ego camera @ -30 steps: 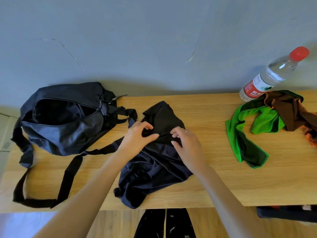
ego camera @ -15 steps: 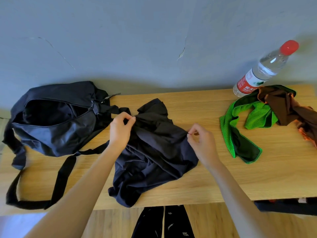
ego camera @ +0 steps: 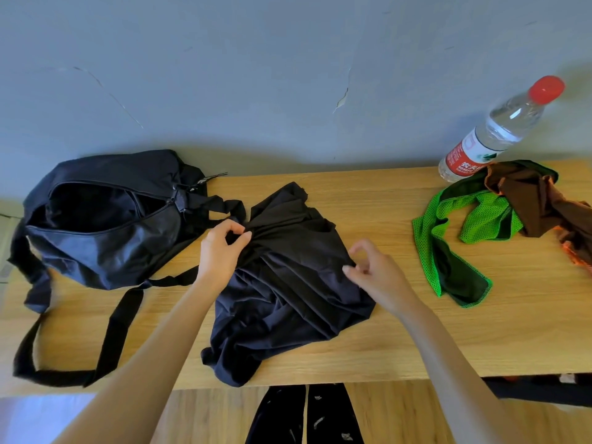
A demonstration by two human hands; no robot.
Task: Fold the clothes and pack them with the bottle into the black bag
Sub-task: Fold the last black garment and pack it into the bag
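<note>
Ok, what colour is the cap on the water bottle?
Red. The cap tops the clear bottle at the table's far right, shown in the head view.

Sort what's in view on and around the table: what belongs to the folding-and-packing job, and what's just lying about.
Part of the job:
black garment, pinched by left hand and right hand
green mesh garment
brown garment
water bottle
black bag, unzipped

Just there:
wooden table
dark items at the table's lower right edge, unclear what
</note>
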